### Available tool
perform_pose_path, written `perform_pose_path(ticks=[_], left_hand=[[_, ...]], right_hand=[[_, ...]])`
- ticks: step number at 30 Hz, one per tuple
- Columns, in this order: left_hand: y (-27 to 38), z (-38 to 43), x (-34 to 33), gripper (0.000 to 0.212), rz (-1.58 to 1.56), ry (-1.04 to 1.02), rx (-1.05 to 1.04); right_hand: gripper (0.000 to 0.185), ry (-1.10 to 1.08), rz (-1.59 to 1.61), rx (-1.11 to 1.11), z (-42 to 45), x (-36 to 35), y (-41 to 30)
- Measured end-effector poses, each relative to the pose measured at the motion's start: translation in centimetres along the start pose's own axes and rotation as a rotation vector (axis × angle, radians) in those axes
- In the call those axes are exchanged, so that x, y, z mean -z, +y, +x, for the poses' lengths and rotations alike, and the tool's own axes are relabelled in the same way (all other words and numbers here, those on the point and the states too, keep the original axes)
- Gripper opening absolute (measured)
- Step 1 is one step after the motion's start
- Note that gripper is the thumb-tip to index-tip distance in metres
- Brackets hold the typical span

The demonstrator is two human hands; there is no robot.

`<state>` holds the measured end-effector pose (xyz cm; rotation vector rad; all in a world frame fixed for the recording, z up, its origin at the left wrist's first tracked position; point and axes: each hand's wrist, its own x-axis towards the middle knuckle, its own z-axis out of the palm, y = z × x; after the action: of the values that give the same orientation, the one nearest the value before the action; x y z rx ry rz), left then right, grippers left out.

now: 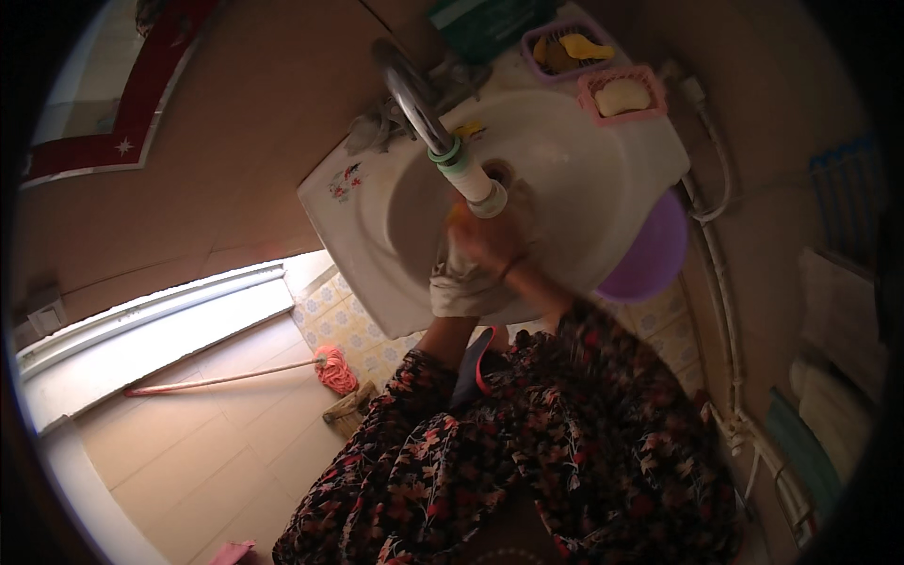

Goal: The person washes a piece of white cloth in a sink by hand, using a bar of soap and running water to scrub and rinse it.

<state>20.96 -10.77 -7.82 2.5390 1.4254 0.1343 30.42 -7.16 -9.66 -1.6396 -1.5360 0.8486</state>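
Note:
A light, wet-looking cloth (466, 291) is draped over my left hand and wrist at the near side of the white washbasin (590, 166); the left fingers are hidden under it. My right hand (491, 233), somewhat blurred, lies over the cloth, with a bit of something orange-yellow at its fingers. Whether the right fingers are closed on anything is not clear. Right above the hands hangs the white nozzle (474, 185) of the chrome tap (417, 106). The drain (498, 171) shows just beyond them.
A pink soap dish (660, 90) with pale soap and a purple basket (530, 53) holding yellow pieces stand on the basin's back right. A grey rag (369, 134) lies by the tap. Below are a purple tub (653, 247), pipes (720, 304) and a mop (335, 369).

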Motion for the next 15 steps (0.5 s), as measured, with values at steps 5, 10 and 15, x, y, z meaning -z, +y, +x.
perform_pose_path(ticks=[5, 10, 15], left_hand=[[0.0, -0.9, 2.0, 0.049, 0.191, -0.151, -0.085], [-0.4, -0.3, -0.9, 0.046, 0.003, -0.171, -0.147], [-0.5, 0.1, 0.6, 0.04, -0.037, -0.24, -0.015]], right_hand=[[0.049, -0.037, 0.002, 0.325, -3.8, 0.2, -5.8], [0.033, 0.209, 0.038, -0.093, 1.5, 2.1, 1.7], [0.029, 0.287, 0.074, 0.025, -3.3, -1.2, -0.9]])
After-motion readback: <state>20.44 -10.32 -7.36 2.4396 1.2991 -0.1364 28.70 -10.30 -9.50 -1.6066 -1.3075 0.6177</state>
